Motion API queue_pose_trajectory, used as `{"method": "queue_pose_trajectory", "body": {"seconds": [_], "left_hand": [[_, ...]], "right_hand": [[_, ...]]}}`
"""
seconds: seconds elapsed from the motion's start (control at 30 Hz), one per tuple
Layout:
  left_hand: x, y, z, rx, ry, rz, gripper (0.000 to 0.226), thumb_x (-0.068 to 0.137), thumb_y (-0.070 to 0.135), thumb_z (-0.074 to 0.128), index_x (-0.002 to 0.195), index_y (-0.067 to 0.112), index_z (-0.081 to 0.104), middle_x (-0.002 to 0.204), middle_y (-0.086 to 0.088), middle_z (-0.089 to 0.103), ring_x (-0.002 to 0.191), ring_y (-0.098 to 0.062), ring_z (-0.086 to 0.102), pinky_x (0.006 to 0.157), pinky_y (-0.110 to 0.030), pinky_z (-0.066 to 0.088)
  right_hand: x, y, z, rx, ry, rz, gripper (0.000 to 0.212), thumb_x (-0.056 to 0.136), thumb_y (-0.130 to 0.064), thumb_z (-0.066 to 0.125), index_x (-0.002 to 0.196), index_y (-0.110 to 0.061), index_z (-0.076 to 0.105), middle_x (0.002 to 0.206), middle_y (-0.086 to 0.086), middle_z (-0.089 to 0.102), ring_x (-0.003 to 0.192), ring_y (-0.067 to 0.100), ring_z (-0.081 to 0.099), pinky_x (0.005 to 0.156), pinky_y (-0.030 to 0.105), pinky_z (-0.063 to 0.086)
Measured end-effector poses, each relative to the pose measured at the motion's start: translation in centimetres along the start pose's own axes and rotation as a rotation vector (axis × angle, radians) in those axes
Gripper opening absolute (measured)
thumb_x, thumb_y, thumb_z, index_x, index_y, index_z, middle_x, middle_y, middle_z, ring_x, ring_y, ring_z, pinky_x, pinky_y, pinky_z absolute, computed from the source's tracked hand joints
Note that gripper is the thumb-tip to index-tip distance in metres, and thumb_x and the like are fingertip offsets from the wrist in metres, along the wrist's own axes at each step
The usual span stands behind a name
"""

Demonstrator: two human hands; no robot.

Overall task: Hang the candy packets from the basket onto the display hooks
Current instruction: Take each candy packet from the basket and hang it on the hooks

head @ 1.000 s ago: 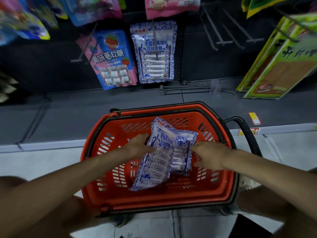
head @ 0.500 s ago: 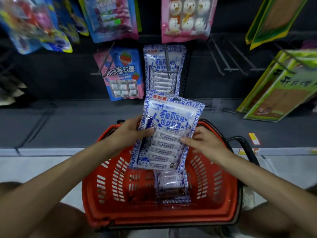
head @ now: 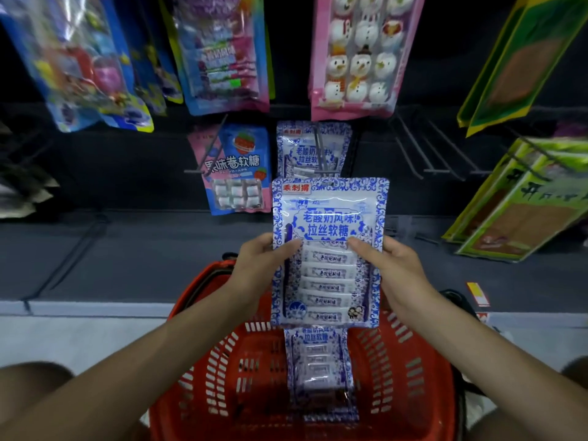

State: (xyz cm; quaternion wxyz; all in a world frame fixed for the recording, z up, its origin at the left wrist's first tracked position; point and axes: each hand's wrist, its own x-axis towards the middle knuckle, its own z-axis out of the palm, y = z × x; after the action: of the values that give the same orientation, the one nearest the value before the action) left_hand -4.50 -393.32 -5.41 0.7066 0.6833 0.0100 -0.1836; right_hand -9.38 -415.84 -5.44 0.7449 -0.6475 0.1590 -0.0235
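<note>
I hold a blue-and-white candy packet (head: 329, 218) upright above the red basket (head: 413, 393). My left hand (head: 259, 265) grips its left edge and my right hand (head: 386, 265) grips its right edge, thumbs on the front. Its top edge sits just below a matching packet (head: 313, 148) that hangs on a display hook (head: 319, 144) straight ahead. Another blue-and-white packet (head: 318, 364) lies in the basket, partly hidden behind the one I hold.
A blue-and-pink strawberry candy packet (head: 237, 173) hangs left of the matching one. Bare hooks (head: 439, 154) stick out to the right. A pink snowman pack (head: 356, 55) and colourful bags (head: 219, 52) hang above. Green-yellow packs (head: 521, 198) hang at right.
Both hands lifted the packet out of the basket and raised it upright towards the hook. The view tilted upward, showing more of the upper row of hanging bags.
</note>
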Motion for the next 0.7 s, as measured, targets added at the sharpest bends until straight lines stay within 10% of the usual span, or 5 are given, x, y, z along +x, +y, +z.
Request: {"method": "queue_pose_trajectory", "body": {"seconds": [0.13, 0.4, 0.7], "left_hand": [[0.3, -0.1, 0.5, -0.05, 0.034, -0.058, 0.026, 0.099, 0.026, 0.071, 0.12, 0.011, 0.073, 0.114, -0.005, 0.079, 0.104, -0.026, 0.077, 0.098, -0.05, 0.058], [1.2, -0.1, 1.2, -0.08, 0.076, -0.076, 0.026, 0.099, 0.027, 0.071, 0.12, 0.01, 0.074, 0.115, -0.006, 0.078, 0.106, -0.026, 0.076, 0.101, -0.049, 0.057], [1.1, 0.0, 1.9, -0.101, 0.153, -0.067, 0.022, 0.102, 0.027, 0.067, 0.115, 0.011, 0.074, 0.108, -0.003, 0.08, 0.096, -0.021, 0.078, 0.091, -0.045, 0.061]], "right_hand": [[0.7, -0.2, 0.3, 0.039, 0.029, 0.031, 0.027, 0.088, -0.02, 0.082, 0.113, -0.012, 0.077, 0.101, 0.0, 0.082, 0.092, 0.013, 0.079, 0.068, 0.016, 0.059], [2.4, 0.4, 0.7, -0.019, 0.087, 0.038, 0.047, 0.077, -0.039, 0.091, 0.108, -0.007, 0.078, 0.107, 0.002, 0.081, 0.109, 0.022, 0.074, 0.109, 0.043, 0.051], [2.8, 0.4, 1.1, -0.031, 0.125, 0.022, 0.068, 0.073, -0.043, 0.093, 0.118, 0.002, 0.071, 0.117, 0.012, 0.076, 0.111, 0.021, 0.073, 0.106, 0.039, 0.052]]}}
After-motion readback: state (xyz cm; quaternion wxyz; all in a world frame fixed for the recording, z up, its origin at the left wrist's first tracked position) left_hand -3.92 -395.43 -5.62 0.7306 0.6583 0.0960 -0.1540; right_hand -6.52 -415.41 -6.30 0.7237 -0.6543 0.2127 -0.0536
